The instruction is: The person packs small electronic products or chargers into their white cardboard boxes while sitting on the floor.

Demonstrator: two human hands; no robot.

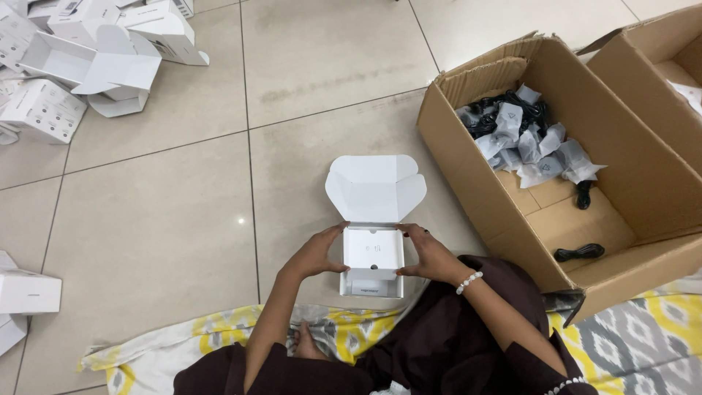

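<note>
Head view, looking down at a tiled floor (168, 219): the left hand (316, 254) and right hand (430, 256) grip, fingers curled round its two sides, a white insert tray (374, 249) above a small white carton (373, 285) whose lid (375, 187) stands open on the far side. Held only at its edges, the tray could tilt and jam in the carton mouth. More white cartons (88, 58) lie far left, and a brown cardboard box (643, 183) of bagged black cables (512, 124) sits right
</note>
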